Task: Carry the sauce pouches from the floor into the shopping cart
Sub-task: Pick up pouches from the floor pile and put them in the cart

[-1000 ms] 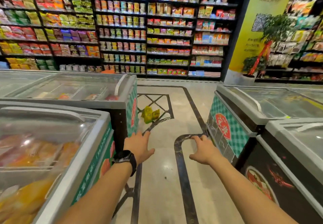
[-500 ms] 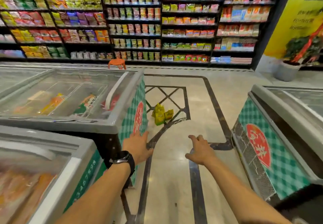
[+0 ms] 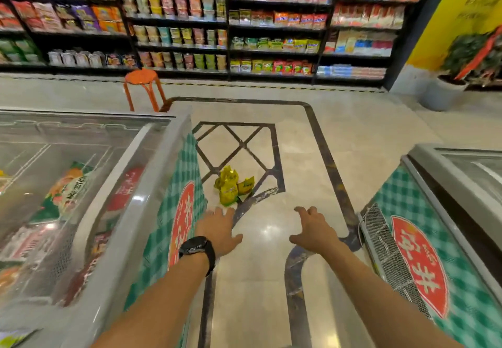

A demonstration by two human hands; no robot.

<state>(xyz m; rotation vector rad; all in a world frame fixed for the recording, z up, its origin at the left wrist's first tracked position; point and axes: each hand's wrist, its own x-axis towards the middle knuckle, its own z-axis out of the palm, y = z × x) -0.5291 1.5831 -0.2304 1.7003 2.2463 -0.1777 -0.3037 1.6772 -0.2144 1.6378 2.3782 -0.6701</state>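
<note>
Both grips are wide and hold nothing: the left grip (image 3: 218, 232), with a black watch (image 3: 197, 248) on its wrist, and the right grip (image 3: 315, 229) are stretched forward over the floor (image 3: 366, 135), fingers loosely spread. The yellow sauce pouches (image 3: 233, 188) lie heaped on the floor at 12 o'clock of the left grip, near it but apart, just beside the green-checked end of a freezer (image 3: 163, 184) at 9 o'clock. Another freezer (image 3: 448, 184) stands at 3 o'clock. An orange stool (image 3: 142, 87) stands at 11 o'clock, before stocked shelves (image 3: 271, 27).

Red oval logo (image 3: 419, 266) on right freezer (image 3: 468, 320): 安井; left freezer (image 3: 156, 252) alike; sauce pouches (image 3: 229, 188): print unreadable.
</note>
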